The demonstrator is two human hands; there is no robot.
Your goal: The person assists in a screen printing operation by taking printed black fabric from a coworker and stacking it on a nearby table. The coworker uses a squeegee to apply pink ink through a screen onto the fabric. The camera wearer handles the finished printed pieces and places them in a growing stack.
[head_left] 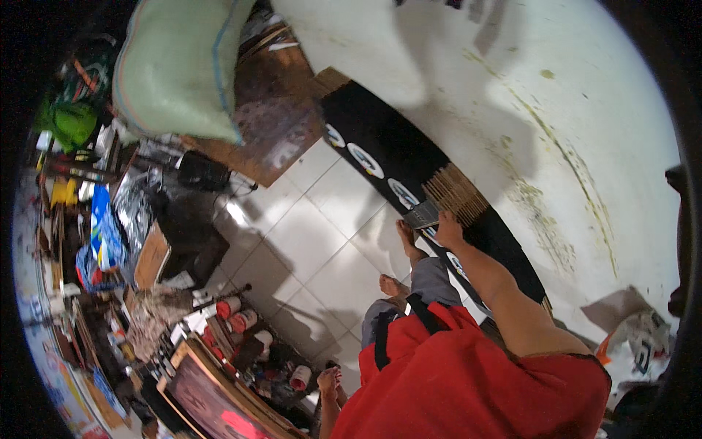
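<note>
A long black panel (395, 124) with white oval emblems along its near side runs diagonally beside the white wall. Across its middle lies a slatted piece of thin brown wooden strips (462, 196), with a dark grey flat part (422, 215) at its near edge. My right hand (447, 230) reaches over the panel, its fingers closed at the corner where the strips meet the grey part. Low in the picture, my left hand (329, 382) hangs beside the cluttered shelf, fingers curled. A small dark shape shows at its fingertips, too unclear to name.
White floor tiles (307, 230) lie under my bare feet. Red-and-white cans (241, 320) and a framed panel (212, 395) crowd the lower left. A pale green sack (179, 69) stands on a brown board (270, 124). Plastic bags (638, 344) sit at the right.
</note>
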